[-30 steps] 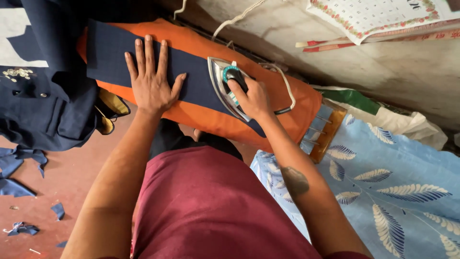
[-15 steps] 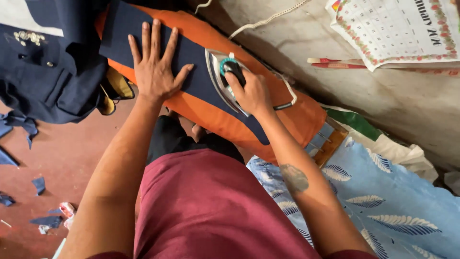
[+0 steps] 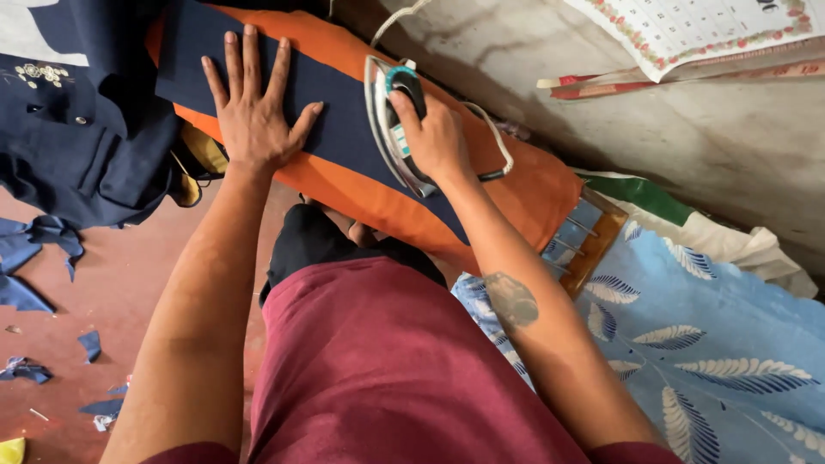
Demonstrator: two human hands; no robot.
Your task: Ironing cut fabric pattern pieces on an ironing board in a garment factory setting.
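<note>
So, left hand (image 3: 255,112) flat, fingers spread, pressing navy fabric strip (image 3: 344,129) onto orange padded board (image 3: 516,193). Right hand (image 3: 438,137) clenched round handle of iron (image 3: 395,120), sitting on strip, just right of left hand. Navy garment (image 3: 77,146) piled far left.

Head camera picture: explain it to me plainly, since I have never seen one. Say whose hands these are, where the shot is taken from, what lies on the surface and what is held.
The single picture comes from a camera worn on a person's head, looking down, so both arms reaching in from below are that person's own. The left hand lies flat, fingers spread, on a strip of navy cloth. That strip lies along an orange padded board. The right hand grips the handle of an electric iron, which rests on the strip; its cord loops behind the hand. A dark navy garment is piled at the left, with blue fabric scraps on the red floor. At the right is a blue leaf-print sheet.
</note>
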